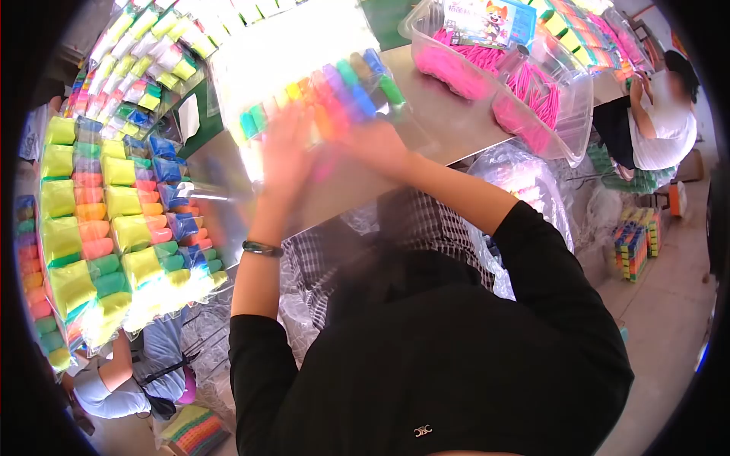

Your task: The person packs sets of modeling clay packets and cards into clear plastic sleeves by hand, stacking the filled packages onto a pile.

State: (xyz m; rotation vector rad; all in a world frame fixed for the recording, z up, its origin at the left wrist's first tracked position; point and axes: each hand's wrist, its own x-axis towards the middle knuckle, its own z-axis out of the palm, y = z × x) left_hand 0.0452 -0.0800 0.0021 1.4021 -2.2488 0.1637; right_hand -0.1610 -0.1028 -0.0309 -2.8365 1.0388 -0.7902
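Both hands are right in the thick of it here, out over the worktop (452,131) and down at a row of coloured rolls (340,85) that runs slantwise near the middle, green at the near left, then yellow, orange, pink and purple, with blue and green at the far right. The left hand (287,144), a dark bracelet (262,248) round its wrist, is over the left part of the row; the right hand (376,152) is in close beside it, along the near edge by the pink and purple, and both are so blurred that I cannot tell whether the fingers are open or gripping a roll. Fierce glare just behind the row, washing everything white! Over to the right, clear plastic tubs (579,125) loaded with bright pink strands (532,95), and a card with a cartoon animal (490,23) lying on top. Away to the left, big ranks of bagged bundles (122,178), yellow, orange, green and blue, packed side by side. Beyond the worktop, a person in a white top (665,137) sits at the far right, another person (114,380) is at the lower left, and a stack of coloured packs (637,245) stands on the floor at the right
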